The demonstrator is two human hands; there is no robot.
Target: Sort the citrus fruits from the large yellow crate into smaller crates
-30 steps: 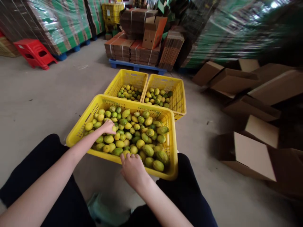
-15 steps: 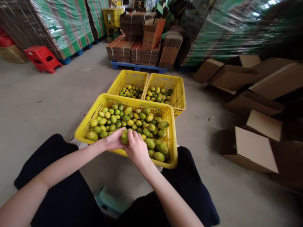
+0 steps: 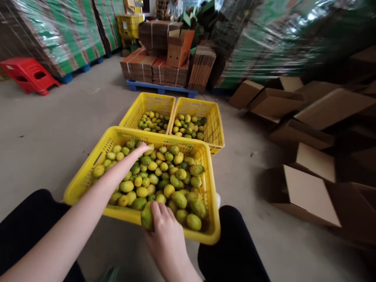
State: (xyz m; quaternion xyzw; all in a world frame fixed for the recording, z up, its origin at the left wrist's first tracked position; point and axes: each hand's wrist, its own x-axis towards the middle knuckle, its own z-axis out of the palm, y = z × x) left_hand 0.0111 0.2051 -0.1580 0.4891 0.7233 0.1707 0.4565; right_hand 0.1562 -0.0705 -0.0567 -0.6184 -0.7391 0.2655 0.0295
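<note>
Right fingers (image 3: 163, 211) hold a green lemon (image 3: 146, 217), long axis seemingly upright.

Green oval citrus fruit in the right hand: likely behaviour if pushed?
The green oval citrus fruit would probably roll, perhaps unevenly, given its rounded shape. It looks plump in the right hand, so likely firm. Close-packed yellow-green fruits in the yellow plastic crate would probably stop it soon.

Crate (image 3: 123, 215) of fruit (image 3: 169, 190) in front of me, 2 more crates (image 3: 215, 123) side by side just behind. My R grip (image 3: 167, 231)'s at near rim; L grip (image 3: 143, 148)'s twd far side, prob. on fruit. Stool (image 3: 31, 76) back L, cartons (image 3: 277, 102) R, pallet (image 3: 160, 88) w/ boxes (image 3: 170, 72) behind.
</note>
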